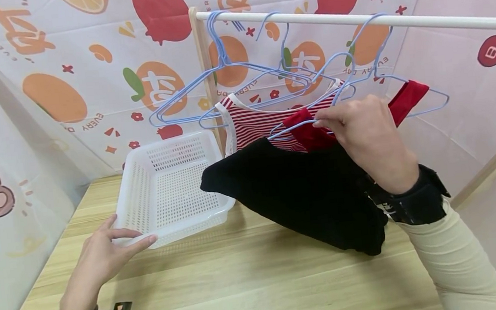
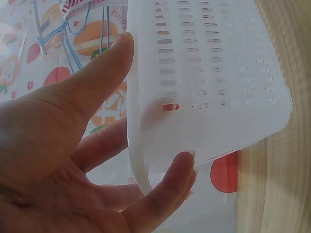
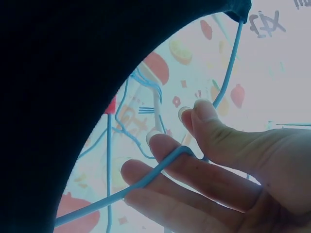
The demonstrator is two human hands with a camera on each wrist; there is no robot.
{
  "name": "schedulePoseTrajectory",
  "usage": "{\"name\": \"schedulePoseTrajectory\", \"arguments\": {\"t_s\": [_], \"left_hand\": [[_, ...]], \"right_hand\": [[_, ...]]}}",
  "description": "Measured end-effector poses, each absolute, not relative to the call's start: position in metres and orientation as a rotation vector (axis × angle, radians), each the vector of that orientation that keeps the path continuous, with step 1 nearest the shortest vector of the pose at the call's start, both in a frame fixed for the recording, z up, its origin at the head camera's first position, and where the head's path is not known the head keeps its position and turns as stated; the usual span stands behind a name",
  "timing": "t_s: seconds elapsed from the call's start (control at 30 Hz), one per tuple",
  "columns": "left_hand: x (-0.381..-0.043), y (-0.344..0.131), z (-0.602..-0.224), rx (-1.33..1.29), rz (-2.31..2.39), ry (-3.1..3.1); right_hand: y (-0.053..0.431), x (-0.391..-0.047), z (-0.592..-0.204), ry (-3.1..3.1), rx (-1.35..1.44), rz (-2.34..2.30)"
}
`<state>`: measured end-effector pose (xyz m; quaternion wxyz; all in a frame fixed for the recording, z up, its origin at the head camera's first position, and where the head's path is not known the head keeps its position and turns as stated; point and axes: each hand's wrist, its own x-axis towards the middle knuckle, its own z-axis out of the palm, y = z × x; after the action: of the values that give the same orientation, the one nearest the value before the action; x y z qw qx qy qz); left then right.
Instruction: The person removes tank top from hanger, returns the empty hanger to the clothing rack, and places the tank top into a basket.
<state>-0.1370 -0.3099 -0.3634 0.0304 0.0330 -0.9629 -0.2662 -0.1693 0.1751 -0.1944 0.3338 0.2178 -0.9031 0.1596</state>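
Observation:
My right hand (image 1: 363, 137) pinches a light-blue wire hanger (image 3: 167, 162) in front of the rod. A black garment (image 1: 296, 195) hangs on that hanger, tilted, its lower edge over the table. At the left, my left hand (image 1: 106, 253) holds the near-left corner of a white plastic basket (image 1: 177, 232). The left wrist view shows the thumb and fingers on either side of the basket rim (image 2: 133, 107). Behind the black garment hang a red-and-white striped tank top (image 1: 250, 125) and a red garment (image 1: 409, 99), partly hidden by my right hand and the black cloth.
A white rod (image 1: 351, 20) on a wooden post (image 1: 203, 55) crosses the upper right. Several bare blue hangers (image 1: 189, 88) hang at its left end. The wooden table (image 1: 224, 285) lies below, with a fruit-print cloth (image 1: 89, 55) behind.

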Motion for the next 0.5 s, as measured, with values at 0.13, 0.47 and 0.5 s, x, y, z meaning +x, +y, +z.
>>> {"name": "schedulePoseTrajectory", "arguments": {"t_s": [0.13,0.47,0.5], "left_hand": [[-0.137,-0.31,-0.364,0.095,-0.815,-2.95],[-0.137,-0.31,-0.365,0.092,-0.814,-2.942],[-0.137,-0.31,-0.365,0.092,-0.818,-2.946]], "right_hand": [[0.174,-0.169,-0.2,-2.363,0.585,0.39],[0.173,-0.174,-0.221,-2.485,0.616,0.406],[0.173,-0.175,-0.224,-2.498,0.614,0.403]]}}
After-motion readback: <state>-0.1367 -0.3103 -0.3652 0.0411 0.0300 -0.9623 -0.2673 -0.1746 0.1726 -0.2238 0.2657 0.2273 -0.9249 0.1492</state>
